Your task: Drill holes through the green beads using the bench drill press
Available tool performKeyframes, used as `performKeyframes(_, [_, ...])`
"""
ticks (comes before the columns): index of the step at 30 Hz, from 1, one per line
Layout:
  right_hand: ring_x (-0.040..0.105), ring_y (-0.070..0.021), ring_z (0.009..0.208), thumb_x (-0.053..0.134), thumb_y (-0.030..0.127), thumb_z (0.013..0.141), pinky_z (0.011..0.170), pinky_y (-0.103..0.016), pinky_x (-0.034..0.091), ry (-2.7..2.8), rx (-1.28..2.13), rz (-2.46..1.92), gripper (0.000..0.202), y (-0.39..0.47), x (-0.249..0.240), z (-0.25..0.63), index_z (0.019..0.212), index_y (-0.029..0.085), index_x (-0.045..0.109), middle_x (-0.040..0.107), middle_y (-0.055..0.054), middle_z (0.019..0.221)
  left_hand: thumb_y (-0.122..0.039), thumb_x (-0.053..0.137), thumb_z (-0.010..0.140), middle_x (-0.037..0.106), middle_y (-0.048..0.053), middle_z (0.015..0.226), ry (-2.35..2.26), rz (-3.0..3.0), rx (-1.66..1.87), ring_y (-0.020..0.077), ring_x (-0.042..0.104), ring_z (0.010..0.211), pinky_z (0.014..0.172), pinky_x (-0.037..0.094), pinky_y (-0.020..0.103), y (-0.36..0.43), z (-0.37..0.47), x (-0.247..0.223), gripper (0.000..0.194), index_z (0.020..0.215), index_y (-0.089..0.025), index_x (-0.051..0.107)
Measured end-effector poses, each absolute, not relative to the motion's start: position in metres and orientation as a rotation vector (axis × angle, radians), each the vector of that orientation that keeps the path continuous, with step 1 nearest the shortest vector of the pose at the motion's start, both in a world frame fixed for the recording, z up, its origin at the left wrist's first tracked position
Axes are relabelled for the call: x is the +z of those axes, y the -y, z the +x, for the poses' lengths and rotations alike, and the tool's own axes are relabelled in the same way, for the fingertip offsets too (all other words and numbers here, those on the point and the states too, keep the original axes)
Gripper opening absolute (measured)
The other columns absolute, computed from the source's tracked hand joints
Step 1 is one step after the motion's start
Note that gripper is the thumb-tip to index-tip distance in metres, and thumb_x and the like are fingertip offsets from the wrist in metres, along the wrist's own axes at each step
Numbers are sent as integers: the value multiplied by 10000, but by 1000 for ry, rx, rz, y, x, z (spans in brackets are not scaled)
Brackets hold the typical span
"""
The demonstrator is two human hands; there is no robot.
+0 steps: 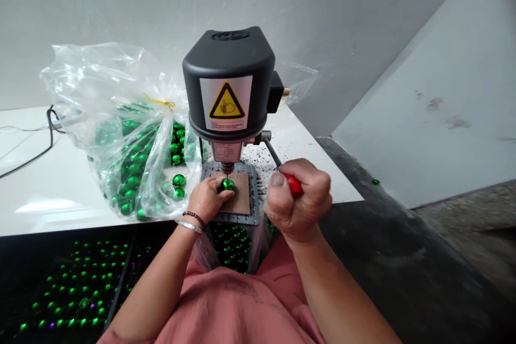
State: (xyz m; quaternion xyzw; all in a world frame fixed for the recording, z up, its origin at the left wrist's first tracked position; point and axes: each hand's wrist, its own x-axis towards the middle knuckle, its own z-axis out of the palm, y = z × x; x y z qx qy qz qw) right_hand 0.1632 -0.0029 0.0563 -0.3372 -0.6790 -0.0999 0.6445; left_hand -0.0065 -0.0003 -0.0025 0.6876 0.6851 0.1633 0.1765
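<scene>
Pinching the shiny green ball (228,185) from its left, our left hand (205,199) closes thumb and fingers about it on the brown board (241,199) — right beneath the upright drill bit (227,176) — while our right hand (301,201) grips the red lever handle (295,185) tightly.

Grey wall (355,5) behind wht tbl (322,172); dk flr (374,258) w/ scuffs, R side.

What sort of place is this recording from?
Probably a small workshop: a drill press with a hand-warning label stands on a white table, dark shavings lie around its base, and a clear plastic bag of shiny green balls sits beside it.
</scene>
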Motion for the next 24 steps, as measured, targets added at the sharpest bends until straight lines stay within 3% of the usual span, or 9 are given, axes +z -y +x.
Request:
performKeyframes(7, [473, -101, 651, 499, 114, 725, 580, -252, 429, 1522, -193, -721, 260, 4, 48, 160, 964, 204, 450, 491, -1, 726, -410, 577, 785, 652, 88, 1109, -1948, 1929, 476, 223, 603, 992, 857, 433, 305, 1, -6, -3, 392, 1123, -217, 630])
performKeyframes(12, [420, -76, 541, 475, 91, 736, 480, -211, 356, 1587, -101, -701, 142, 7, 42, 160, 821, 196, 431, 398, 37, 602, -408, 582, 780, 663, 83, 1064, -1943, 1939, 489, 219, 601, 975, 833, 432, 295, 2, -6, -3, 373, 1098, -220, 637])
performKeyframes(17, [436, -69, 551, 495, 198, 790, 500, -221, 366, 1432, -280, -826, 27, -3, 83, 156, 805, 188, 474, 474, 18, 651, -415, 585, 767, 669, 76, 936, -1991, 1945, 491, 214, 612, 862, 757, 438, 297, 1, -4, -5, 339, 1025, -207, 655])
performKeyframes(21, [410, -56, 533, 456, 291, 834, 508, -212, 351, 1357, -185, -966, 164, -22, 125, 151, 706, 189, 437, 446, 38, 609, -419, 601, 745, 671, 94, 929, -2070, 1834, 533, 204, 609, 832, 738, 437, 287, 13, -4, 1, 380, 1020, -164, 658])
performKeyframes(24, [393, -55, 546, 423, 353, 846, 548, -224, 363, 1367, -103, -989, 223, -31, 136, 150, 693, 190, 419, 427, 44, 605, -410, 596, 745, 683, 58, 836, -1886, 1827, 469, 184, 610, 748, 682, 435, 273, 32, -11, 12, 302, 933, -190, 682])
